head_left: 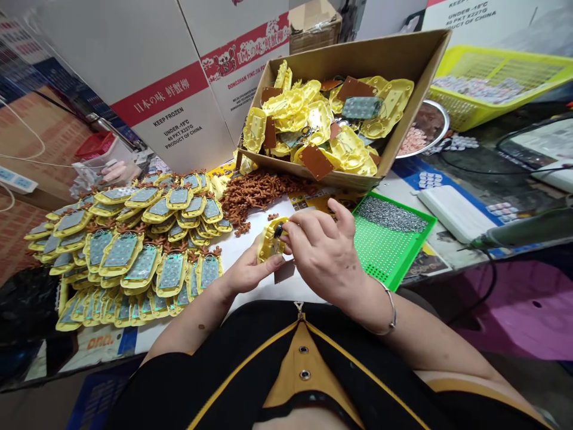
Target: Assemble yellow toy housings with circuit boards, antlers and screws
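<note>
My left hand [250, 267] is closed around a yellow plastic shell [265, 246], its hollow side turned toward my other hand. My right hand [326, 258] has thumb and fingers pinched at a small black round part [279, 229] at the shell's opening. A brown circuit board [285, 273] hangs below the fingers; what links it to the shell is hidden. Left of my hands, yellow shells with grey-green boards [172, 272] lie in stacked rows. Small brown plastic pieces [255, 194] form a heap just beyond my hands.
A cardboard box [403, 54] of yellow shells and boards stands behind my hands. On the right, a green tray [380, 263] holds many small metal screws [389, 215]. Beyond are a metal bowl [443, 122], a yellow basket [501, 57] and a white case [454, 212].
</note>
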Available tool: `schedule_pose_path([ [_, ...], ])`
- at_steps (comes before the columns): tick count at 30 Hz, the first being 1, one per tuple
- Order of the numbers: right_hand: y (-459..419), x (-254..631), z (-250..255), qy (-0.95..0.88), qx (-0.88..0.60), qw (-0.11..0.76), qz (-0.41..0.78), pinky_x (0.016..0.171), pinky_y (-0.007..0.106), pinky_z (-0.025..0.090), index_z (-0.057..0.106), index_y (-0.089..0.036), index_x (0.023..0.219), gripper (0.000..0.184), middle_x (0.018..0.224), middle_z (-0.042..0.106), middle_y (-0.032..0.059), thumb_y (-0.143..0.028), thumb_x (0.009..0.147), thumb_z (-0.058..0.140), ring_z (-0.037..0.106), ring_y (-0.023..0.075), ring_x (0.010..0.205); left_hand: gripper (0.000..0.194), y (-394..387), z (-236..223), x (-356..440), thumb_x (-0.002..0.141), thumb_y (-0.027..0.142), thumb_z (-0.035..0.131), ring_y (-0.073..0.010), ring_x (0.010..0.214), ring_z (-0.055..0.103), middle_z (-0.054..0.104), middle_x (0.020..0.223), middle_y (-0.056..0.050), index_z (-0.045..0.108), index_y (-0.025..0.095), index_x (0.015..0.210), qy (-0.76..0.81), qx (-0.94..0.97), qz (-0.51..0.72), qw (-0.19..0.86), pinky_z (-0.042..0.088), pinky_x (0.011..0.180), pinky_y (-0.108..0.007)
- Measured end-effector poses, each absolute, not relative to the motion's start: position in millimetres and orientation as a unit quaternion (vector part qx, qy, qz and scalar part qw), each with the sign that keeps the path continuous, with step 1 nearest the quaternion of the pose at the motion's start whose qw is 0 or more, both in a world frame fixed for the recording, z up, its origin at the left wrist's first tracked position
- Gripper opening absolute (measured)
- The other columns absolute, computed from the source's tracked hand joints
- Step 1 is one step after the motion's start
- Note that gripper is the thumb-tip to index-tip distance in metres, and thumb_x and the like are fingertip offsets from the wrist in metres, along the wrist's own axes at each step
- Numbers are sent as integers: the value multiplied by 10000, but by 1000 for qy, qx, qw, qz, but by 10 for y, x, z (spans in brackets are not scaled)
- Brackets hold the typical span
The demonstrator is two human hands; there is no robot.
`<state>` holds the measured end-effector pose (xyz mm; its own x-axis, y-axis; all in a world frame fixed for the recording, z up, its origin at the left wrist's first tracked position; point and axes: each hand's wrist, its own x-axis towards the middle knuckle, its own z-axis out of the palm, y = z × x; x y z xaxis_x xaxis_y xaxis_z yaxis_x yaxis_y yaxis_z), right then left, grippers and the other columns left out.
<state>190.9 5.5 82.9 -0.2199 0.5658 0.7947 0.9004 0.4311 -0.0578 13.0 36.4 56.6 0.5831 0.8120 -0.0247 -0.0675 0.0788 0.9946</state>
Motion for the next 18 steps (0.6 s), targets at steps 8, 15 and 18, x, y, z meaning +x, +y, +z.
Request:
schedule_pose_path([
  [8, 309, 1876, 535, -721, -409, 557, -48, 956, 435, 488, 632, -226, 1074, 141, 1174, 664, 105, -252, 965, 545, 596, 237, 1071, 566, 297, 499, 112, 733, 568, 794, -276, 1011, 684, 728, 1096, -128, 715, 165, 1123, 302, 483, 313, 760, 518, 902, -386],
  [15, 260, 1862, 591, -717, -450, 514, -137, 1128, 460, 377, 589, -226, 1037, 108, 1114, 694, 81, -277, 1000, 501, 624, 215, 1081, 574, 322, 469, 122, 778, 609, 733, -307, 1094, 671, 730, 1133, -134, 717, 156, 1130, 299, 501, 339, 738, 480, 1003, -427],
  [18, 237, 1908, 664, -744, -434, 480, -165, 1151, 447, 341, 596, -210, 1032, 86, 1092, 707, 73, -245, 987, 531, 617, 209, 1100, 556, 325, 475, 107, 788, 570, 745, -302, 1118, 661, 720, 1160, -127, 706, 173, 1175, 288, 519, 327, 735, 478, 1010, -423],
])
